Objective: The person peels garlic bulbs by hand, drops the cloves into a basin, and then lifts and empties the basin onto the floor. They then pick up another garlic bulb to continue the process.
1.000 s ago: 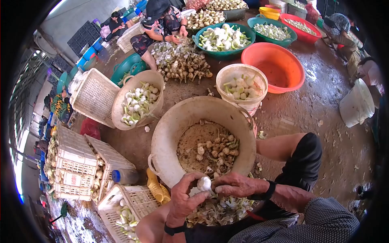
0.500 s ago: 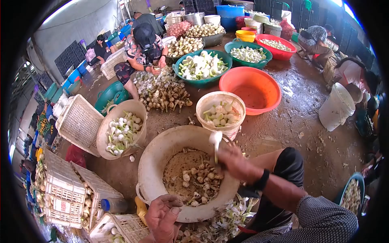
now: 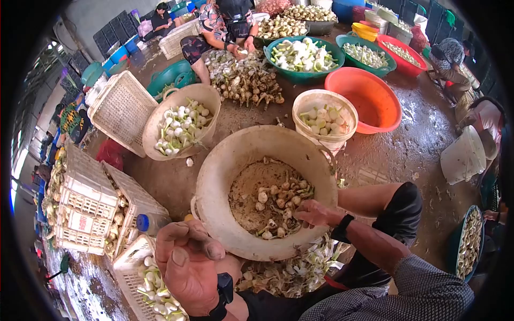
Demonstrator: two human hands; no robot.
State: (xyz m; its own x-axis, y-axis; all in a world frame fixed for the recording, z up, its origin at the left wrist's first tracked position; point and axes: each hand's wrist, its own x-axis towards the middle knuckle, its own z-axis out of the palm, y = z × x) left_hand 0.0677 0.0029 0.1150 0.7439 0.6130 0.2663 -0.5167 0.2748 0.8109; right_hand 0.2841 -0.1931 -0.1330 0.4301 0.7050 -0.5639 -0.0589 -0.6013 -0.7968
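Observation:
A wide pale basin with a soil-covered bottom stands in front of me. Unpeeled garlic bulbs with dirty skins lie inside it, mostly on the right. My right hand is down in the basin at the bulbs' edge, fingers loosely bent and apart, with nothing visible in them. A dark band circles that wrist. Near the camera, left of the basin, my left hand is palm up with fingers half curled and thumb apart; I see nothing in it. Garlic peelings are heaped below the basin.
Beyond the basin stand a white bucket and a beige tub of cleaned garlic, plus an orange tub. White crates are on the left. A person handles garlic beside a bulb pile.
My right hand has lowered into the basin; the white bulb with a green stem beside it is no longer there. My left hand has come up closer to the camera. The view has shifted.

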